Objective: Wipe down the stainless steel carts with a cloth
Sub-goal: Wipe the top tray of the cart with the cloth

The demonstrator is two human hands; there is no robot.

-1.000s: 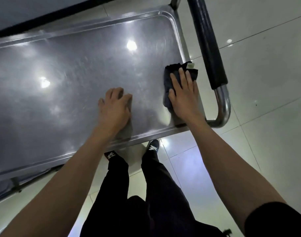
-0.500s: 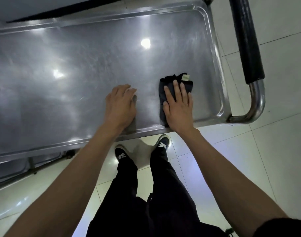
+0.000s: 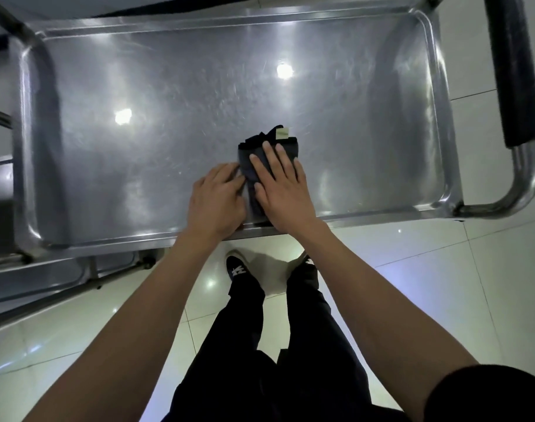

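Steel cart top [image 3: 168, 86] w/ glare spots, pale tile floor [image 3: 442, 284]. Right hand [image 3: 283, 187] flat on dark cloth [image 3: 254, 159]; left hand [image 3: 216, 202] flat beside, fingers touching it.

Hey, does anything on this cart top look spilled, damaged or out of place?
Nothing stands out. The cart's steel top shows only fine scuffs and light reflections, no spill. The right hand presses flat on the dark folded cloth; the left hand rests beside it.

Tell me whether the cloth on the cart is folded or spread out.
Folded. The dark cloth is a compact bundle with layered edges and a tag at its far end, pressed flat under the right hand on the cart top.
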